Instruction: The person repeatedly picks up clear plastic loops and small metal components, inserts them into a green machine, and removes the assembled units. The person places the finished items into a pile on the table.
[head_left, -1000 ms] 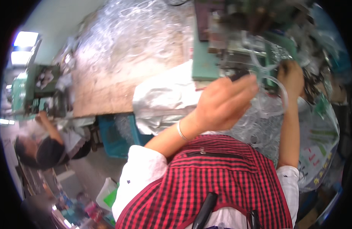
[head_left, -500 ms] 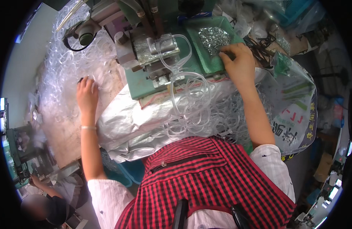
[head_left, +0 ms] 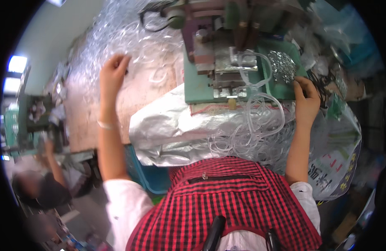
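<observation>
My left hand [head_left: 113, 73] hovers over the bare part of the worktable, its fingers curled together. Something small and dark shows at its fingertips, too blurred to name. At the right edge of a green tray [head_left: 281, 93] is my right hand [head_left: 308, 98], thumb and fingers bent into a pinch by a heap of small shiny metal pieces [head_left: 281, 67]. What sits between those fingers, if anything, is hidden. Left of the tray stands a bench machine [head_left: 235, 62] on a green base. A loop of clear tubing [head_left: 281, 115] hangs from its front.
Clear tubing coils [head_left: 239, 140] lie on a silver sheet [head_left: 159, 129] before me. More loose tubing [head_left: 122, 31] spreads over the table's far left. A plastic bag [head_left: 335, 163] bulges at the right, and a blue bin [head_left: 155, 178] stands below the table edge. Another person [head_left: 46, 180] works at left.
The view has shifted, so the machine and tray now appear farther right. My left hand has turned, its fingers drawing inward. My right hand has moved from the tray's near part to its right edge.
</observation>
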Available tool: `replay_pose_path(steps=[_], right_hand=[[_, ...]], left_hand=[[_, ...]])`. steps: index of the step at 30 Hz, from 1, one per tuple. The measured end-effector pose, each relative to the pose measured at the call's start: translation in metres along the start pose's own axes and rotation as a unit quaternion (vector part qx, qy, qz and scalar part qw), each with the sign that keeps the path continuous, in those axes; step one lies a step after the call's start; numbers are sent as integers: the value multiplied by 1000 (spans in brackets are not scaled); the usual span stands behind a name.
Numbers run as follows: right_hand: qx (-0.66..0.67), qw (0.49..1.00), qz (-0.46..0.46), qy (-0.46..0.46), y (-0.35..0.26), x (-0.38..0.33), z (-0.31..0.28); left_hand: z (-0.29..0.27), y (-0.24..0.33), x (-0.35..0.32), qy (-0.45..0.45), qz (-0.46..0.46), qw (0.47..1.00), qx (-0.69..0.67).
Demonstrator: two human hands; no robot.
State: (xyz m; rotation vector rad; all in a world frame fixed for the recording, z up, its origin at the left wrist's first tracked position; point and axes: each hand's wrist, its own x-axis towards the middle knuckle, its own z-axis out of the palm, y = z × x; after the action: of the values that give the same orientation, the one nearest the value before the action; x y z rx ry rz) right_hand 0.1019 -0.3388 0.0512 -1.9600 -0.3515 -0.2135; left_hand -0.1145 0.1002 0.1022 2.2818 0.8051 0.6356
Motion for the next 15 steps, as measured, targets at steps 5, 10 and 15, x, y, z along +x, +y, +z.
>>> replay_pose_path(steps=[5,10,15], right_hand=[[178,974,11,-137,-68,0,-2],[205,962,-70,-168,-119,36,52],[234,957,-50,-163,-121,28,69]], left_hand=[[66,16,-53,114,-44,943,-310],[92,41,-33,150,48,922,-354],[88,80,-56,170,85,851,-490]])
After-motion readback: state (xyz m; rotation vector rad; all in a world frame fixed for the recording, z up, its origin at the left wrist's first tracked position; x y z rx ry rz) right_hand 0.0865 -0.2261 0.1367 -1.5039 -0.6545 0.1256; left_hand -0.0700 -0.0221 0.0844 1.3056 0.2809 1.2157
